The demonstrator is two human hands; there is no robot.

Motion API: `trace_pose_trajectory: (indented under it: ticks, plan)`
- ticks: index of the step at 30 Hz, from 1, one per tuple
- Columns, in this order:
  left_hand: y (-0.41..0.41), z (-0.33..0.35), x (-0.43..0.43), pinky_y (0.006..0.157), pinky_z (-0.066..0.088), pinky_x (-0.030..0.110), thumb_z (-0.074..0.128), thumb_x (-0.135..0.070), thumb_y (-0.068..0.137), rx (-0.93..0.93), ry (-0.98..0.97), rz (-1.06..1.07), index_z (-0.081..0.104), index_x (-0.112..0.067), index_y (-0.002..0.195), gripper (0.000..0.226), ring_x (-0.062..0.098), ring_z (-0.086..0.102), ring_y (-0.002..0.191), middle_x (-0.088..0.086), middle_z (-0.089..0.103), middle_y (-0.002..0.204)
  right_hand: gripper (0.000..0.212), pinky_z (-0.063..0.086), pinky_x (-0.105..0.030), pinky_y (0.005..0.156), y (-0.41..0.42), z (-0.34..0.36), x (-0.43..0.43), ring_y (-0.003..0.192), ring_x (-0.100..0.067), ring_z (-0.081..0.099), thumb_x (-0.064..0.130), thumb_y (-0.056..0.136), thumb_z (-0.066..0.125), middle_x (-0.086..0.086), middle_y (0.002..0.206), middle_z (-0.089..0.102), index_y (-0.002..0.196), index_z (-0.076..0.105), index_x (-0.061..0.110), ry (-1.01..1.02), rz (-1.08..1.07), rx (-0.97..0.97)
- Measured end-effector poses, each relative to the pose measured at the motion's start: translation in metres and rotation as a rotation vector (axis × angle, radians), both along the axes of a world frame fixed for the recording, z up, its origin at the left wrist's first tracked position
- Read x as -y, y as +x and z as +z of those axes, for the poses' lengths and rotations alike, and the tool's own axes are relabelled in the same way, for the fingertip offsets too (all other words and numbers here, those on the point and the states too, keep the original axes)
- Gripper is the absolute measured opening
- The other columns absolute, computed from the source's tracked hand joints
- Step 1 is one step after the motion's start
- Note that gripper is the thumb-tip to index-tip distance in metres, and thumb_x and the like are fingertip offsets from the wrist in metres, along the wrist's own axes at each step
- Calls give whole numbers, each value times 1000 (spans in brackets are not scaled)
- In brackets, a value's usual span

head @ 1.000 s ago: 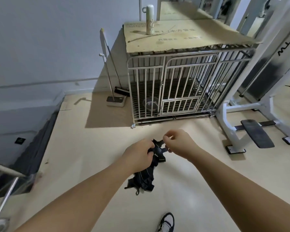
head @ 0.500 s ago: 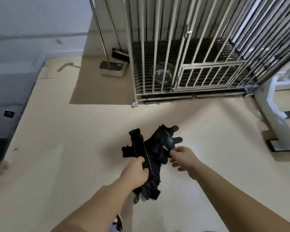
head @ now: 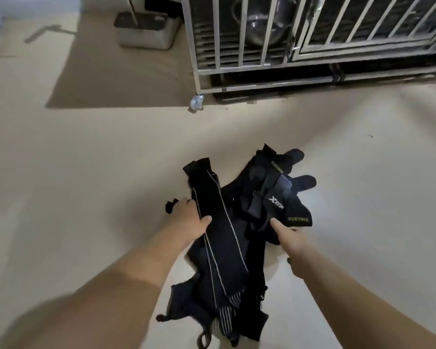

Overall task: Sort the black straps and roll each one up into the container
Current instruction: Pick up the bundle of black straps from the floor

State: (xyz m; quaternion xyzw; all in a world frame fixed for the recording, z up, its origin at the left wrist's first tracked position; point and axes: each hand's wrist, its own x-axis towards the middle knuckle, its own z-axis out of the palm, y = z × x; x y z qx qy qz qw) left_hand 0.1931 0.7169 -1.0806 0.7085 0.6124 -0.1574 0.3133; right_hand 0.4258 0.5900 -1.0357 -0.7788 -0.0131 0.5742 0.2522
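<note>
Holding striped strap [head: 209,195] in left grip [head: 186,220]: thumb across front, fingers wrapped behind, clamped on strap below its upper end. Strap runs down toward camera, lower end lying over more black fabric. Right grip [head: 291,239]: index finger straight, tip against bundle of black straps [head: 269,192] just right of striped strap; other fingers hidden under fabric, cannot tell whether clamped or apart. Bundle low over beige floor [head: 86,172], contact unclear. Metal cage [head: 249,68] beyond, bowl [head: 257,26] inside, caster [head: 196,103] at near corner.

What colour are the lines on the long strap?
Pale, whitish lines on the black long strap, seen in the head view.
</note>
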Motion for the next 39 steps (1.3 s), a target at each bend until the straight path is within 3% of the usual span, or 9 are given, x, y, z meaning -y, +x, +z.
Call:
trace_pose_trajectory:
  ticks: [3,7,11,15,21,26,30,35,39]
  plan:
    - [-5,-19,-16,121,32,50,58,-78,81,-66,31,-82,32,-16,159,103,35,29,150,15,34,161,99,34,-52,113,-10,-25,12,148,-36,39,70,86,72,-7,161,43,158,36,13,-37,-96,-41]
    - [5,-38,-27,114,39,49,57,-94,60,-47,43,-50,35,-23,156,122,36,47,137,12,49,150,116,42,-48,108,-21,-52,12,137,-30,50,77,63,85,-1,153,50,154,43,17,41,-197,-25]
    - [18,-47,-37,114,41,48,72,-88,55,-6,47,7,26,-19,160,133,38,44,137,16,42,150,86,48,-41,96,-12,-60,6,121,-25,62,62,78,85,-2,135,66,141,55,12,105,-245,-63]
    - [24,-51,-28,114,39,45,75,-81,63,1,43,-79,23,-22,162,126,36,43,137,11,45,151,58,47,-38,102,-7,-63,8,116,-20,66,53,86,82,0,123,74,128,65,16,143,-273,-139]
    - [38,-42,-5,115,44,42,86,-60,66,299,-300,142,24,-35,162,117,23,52,136,-5,52,150,76,54,-33,79,0,-66,7,109,-21,72,61,75,88,0,121,77,135,63,22,134,-252,-179]
    - [72,-23,35,100,53,32,93,-30,74,532,-634,313,44,-35,146,88,14,67,113,-10,68,126,64,55,-47,105,-3,-54,11,111,-30,76,66,84,76,-9,119,80,127,75,19,112,-180,-425]
    - [82,-25,54,106,55,41,93,-34,71,556,-845,348,68,-33,128,63,18,75,108,-5,80,111,63,53,-51,103,3,-45,20,110,-35,77,66,89,69,-18,123,77,121,80,13,132,-190,-553]
    - [93,-15,56,102,57,44,99,-33,56,642,-805,442,63,-27,133,85,23,76,106,1,80,114,61,51,-50,106,9,-36,19,116,-36,74,62,92,65,-19,128,75,123,80,11,220,-269,-554]
    - [95,29,44,105,56,43,91,-43,74,694,-756,434,68,-25,131,64,21,77,106,1,80,113,59,46,-52,115,10,-10,6,121,-36,71,54,90,72,-20,130,73,129,76,9,299,-314,-517]
